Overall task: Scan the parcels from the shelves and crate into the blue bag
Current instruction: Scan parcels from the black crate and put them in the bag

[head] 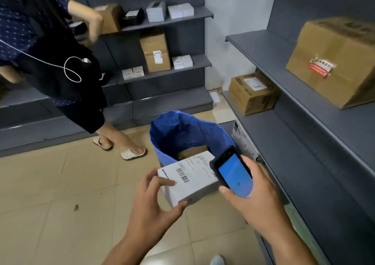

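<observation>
My left hand (156, 201) grips a white parcel (188, 181) by its near left corner, label and barcode facing up. My right hand (257, 193) holds a black handheld scanner (233, 173) with a lit blue screen, tilted over the parcel's right end. Both sit just in front of the open blue bag (166, 128), which stands on the floor and has a brown parcel (192, 152) inside.
Grey shelves on the right carry a large cardboard box (332, 61) and a smaller one (253, 92). The back shelves (166, 70) hold several white and brown boxes. A person in a dark dotted top (50, 57) stands at the left, reaching to the upper shelf.
</observation>
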